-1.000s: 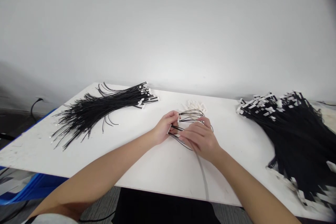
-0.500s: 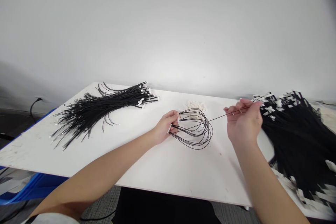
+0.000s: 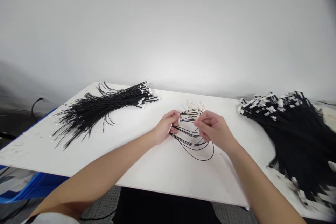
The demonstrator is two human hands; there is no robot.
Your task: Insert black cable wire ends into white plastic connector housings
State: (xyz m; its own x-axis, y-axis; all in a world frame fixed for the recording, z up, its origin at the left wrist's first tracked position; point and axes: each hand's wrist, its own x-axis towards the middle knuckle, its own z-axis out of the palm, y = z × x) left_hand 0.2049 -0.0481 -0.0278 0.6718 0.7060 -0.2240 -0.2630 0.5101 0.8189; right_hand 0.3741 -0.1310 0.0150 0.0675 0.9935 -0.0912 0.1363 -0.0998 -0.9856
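Note:
In my left hand (image 3: 166, 127), near the table's middle, two small white connectors are gripped. Thin black wires curve out from both in a looped wire harness (image 3: 189, 144). My right hand (image 3: 214, 129) is closed over the right side of these loops, thumb and fingertips pinched together. It appears to hold the end of one wire, though the fingers mostly hide that end. A single wire loop (image 3: 212, 152) hangs wider than the others below this hand. Behind the loops lies a small pile of off-white connectors (image 3: 195, 105), partly covered.
A bundle of black wires (image 3: 98, 106) with white connectors on its right ends lies on the white table (image 3: 157, 168). A larger heap of black harnesses (image 3: 294, 140) covers the right side. Below the table's left edge is a blue bin (image 3: 39, 185). A wall stands behind.
My right hand has come left from beside the right heap to the loops, bringing the wire it was holding stretched out. The lowest loop hangs wider. My left hand has stayed in place.

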